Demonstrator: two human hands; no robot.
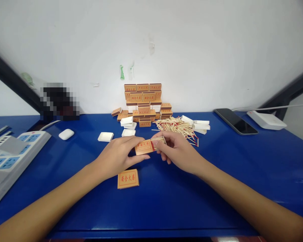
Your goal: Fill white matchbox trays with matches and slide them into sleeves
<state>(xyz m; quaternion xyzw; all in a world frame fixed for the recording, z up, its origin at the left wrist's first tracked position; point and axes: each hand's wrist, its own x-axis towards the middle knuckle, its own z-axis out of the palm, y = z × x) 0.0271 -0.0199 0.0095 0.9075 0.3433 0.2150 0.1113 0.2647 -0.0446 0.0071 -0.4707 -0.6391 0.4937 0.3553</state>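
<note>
My left hand grips the orange sleeve of a matchbox held just above the blue table. My right hand holds the other end, fingers closed on the inner tray with matches that sticks partly out of the sleeve. A shut matchbox with red characters lies flat on the table just below my left hand. A loose pile of matches lies behind my right hand.
A stack of orange matchboxes stands against the white wall. White empty trays lie around it, more trays at the right. A power strip and white earbud case sit left; a phone and white box right.
</note>
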